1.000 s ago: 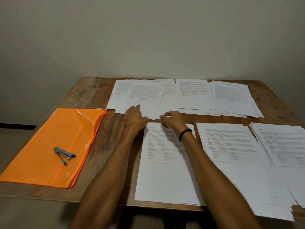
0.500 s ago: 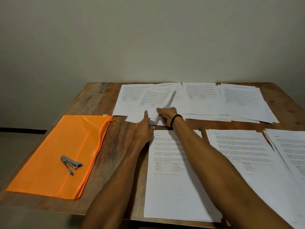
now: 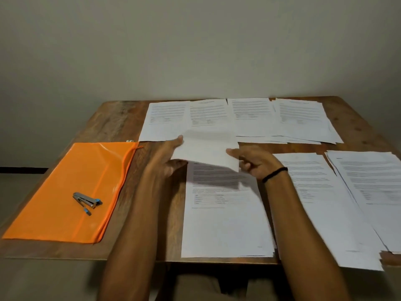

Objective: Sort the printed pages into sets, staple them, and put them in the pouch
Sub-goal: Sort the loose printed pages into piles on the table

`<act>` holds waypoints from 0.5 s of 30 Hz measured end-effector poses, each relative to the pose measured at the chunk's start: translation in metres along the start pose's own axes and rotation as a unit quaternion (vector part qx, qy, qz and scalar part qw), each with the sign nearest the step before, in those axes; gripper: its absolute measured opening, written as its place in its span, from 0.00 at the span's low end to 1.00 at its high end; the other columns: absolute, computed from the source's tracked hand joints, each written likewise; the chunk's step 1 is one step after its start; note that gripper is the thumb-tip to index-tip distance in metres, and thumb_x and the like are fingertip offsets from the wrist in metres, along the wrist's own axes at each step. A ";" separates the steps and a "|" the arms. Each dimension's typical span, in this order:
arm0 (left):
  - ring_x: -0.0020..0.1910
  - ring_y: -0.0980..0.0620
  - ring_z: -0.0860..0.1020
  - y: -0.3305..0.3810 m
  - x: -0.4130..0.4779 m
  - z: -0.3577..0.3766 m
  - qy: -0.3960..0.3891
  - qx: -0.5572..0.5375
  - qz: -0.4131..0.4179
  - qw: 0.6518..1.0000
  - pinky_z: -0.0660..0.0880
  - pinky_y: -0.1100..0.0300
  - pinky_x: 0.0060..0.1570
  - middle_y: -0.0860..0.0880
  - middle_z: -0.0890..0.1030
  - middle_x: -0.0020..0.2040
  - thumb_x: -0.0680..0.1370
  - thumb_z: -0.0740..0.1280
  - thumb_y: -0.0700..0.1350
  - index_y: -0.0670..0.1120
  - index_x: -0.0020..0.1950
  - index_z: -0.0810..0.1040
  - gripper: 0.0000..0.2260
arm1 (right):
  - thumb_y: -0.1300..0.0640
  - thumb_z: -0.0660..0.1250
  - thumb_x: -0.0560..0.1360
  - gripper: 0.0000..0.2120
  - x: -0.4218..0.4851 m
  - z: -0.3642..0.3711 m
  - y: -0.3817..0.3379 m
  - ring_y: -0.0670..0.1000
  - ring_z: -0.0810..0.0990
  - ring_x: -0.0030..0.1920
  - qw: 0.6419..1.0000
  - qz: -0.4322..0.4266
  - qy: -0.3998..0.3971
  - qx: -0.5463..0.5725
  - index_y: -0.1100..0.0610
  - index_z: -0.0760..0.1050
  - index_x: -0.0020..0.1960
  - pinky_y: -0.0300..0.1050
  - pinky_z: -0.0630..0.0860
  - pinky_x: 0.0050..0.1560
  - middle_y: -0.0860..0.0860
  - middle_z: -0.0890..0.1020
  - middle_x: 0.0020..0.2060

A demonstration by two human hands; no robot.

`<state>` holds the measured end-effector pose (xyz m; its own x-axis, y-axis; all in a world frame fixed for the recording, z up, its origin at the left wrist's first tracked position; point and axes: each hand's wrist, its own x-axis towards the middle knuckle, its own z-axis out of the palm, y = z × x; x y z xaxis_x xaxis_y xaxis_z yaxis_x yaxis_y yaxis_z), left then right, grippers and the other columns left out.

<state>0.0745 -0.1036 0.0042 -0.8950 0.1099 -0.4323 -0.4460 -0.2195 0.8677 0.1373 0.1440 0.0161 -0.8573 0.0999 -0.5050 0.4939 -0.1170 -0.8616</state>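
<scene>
Both hands hold one printed page (image 3: pixel 206 148) lifted off the table, over the top of the near-middle stack (image 3: pixel 225 224). My left hand (image 3: pixel 169 157) grips its left edge, thumb under and fingers on top. My right hand (image 3: pixel 253 161) pinches its right lower corner. Several stacks of printed pages lie in a back row (image 3: pixel 256 120) and a near row (image 3: pixel 325 203). The orange zip pouch (image 3: pixel 65 192) lies flat at the left, with a small grey and blue stapler (image 3: pixel 86 200) on it.
The wooden table (image 3: pixel 117 124) ends close to a plain wall at the back. The near-right stacks (image 3: pixel 373 192) overhang the front edge. Bare wood shows between the pouch and the near-middle stack.
The page came off the back-left stack and moved toward me, now held by both hands above the near-middle stack. The camera view also shifted.
</scene>
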 end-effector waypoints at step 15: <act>0.51 0.52 0.79 -0.077 -0.102 0.000 -0.015 0.432 0.011 0.902 0.80 0.53 0.52 0.52 0.81 0.59 0.75 0.71 0.35 0.53 0.57 0.72 0.18 | 0.44 0.77 0.71 0.20 -0.058 -0.034 0.070 0.57 0.81 0.48 0.842 -0.007 0.187 -0.506 0.58 0.74 0.47 0.46 0.75 0.45 0.55 0.83 0.46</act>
<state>0.2002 -0.0979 -0.0189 -0.8971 0.1443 -0.4177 -0.2500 0.6136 0.7490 0.2268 0.1640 -0.0171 -0.8523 0.4203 -0.3115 0.5166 0.7697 -0.3751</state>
